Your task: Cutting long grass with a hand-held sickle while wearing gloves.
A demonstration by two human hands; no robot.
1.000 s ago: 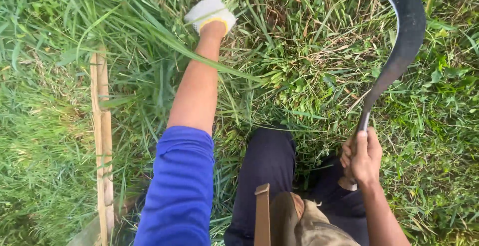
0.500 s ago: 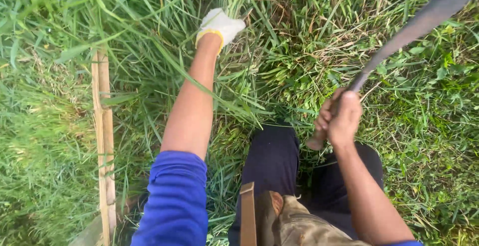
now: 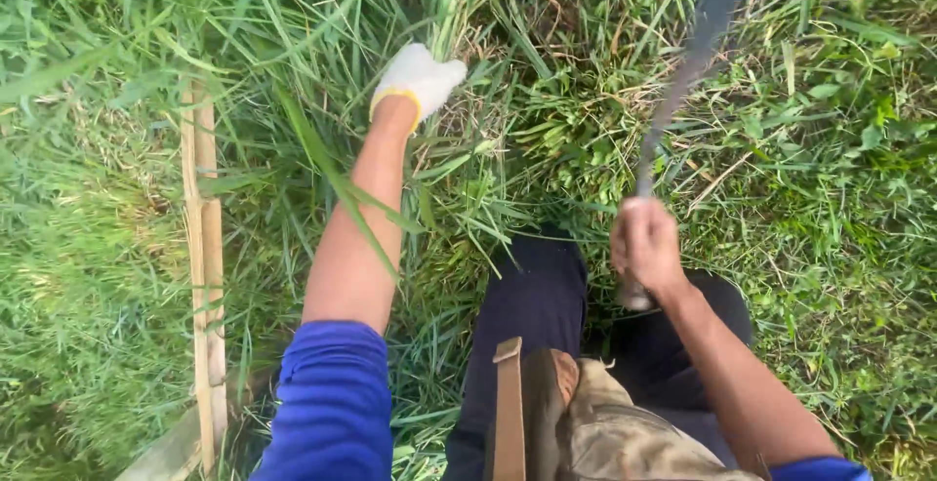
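My left hand (image 3: 418, 80), in a white knit glove with a yellow cuff, is closed around a bunch of tall green grass (image 3: 441, 13) in front of me. Bare and blurred by motion, my right hand (image 3: 644, 243) grips the wooden handle of a sickle (image 3: 695, 57). Its dark curved blade points away from me, up to the right of the held grass. My dark trousers (image 3: 532, 296) sit between the two arms.
A pale wooden stake (image 3: 202, 257) stands upright in the grass at the left, close to my left arm. Dense long grass (image 3: 98, 247) covers the left and top; shorter leafy weeds and dry straw lie at the right. A tan bag with a brown strap (image 3: 508, 413) hangs at my waist.
My right hand has swung the sickle from the far right toward the middle, the blade now pointing almost straight ahead. My left hand has slid lower and keeps its hold on the grass.
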